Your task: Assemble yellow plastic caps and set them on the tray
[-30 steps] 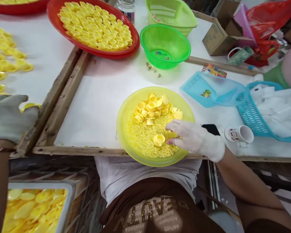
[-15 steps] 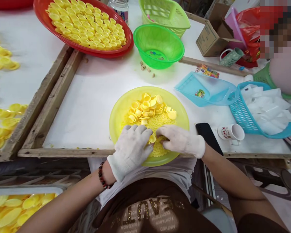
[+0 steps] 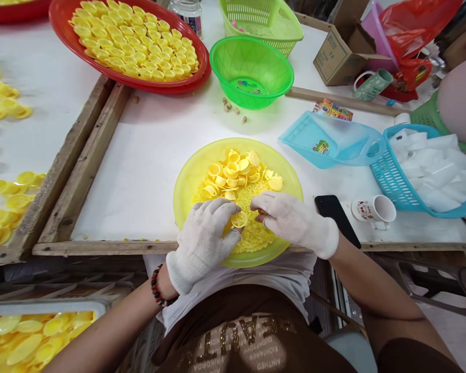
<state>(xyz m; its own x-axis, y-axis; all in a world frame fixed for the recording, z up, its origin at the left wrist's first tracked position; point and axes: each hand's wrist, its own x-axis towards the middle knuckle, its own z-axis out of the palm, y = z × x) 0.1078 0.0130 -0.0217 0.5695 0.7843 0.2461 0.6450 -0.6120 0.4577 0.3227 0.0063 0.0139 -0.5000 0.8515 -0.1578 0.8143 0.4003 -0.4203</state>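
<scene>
In a white glove with bare fingertips, my left hand (image 3: 206, 235) grips a small yellow plastic cup (image 3: 239, 220) with a wide rim, its opening facing up. Close to the right of that cup is my gloved right hand (image 3: 285, 217), its thumb and fingers pinched together. What lies between those fingertips, if anything, is hidden. Both hands are over a yellow bowl (image 3: 186, 171) at the table's front edge. Small yellow pellets (image 3: 252, 235) cover the bowl's bottom, and several more yellow cups (image 3: 233, 168) are heaped on its far side.
Behind the bowl stand a green basin (image 3: 252, 96) and a red tray (image 3: 68, 44) packed with yellow cups. To the right are a blue scoop (image 3: 334, 140), a black phone (image 3: 337, 220), a white mug (image 3: 373, 210) and a blue basket (image 3: 398, 189). A wooden rail (image 3: 81, 168) runs along the left.
The cup in my left hand has come up into clearer view, its opening now visible. My right hand has shifted slightly up and right, away from the pellets.
</scene>
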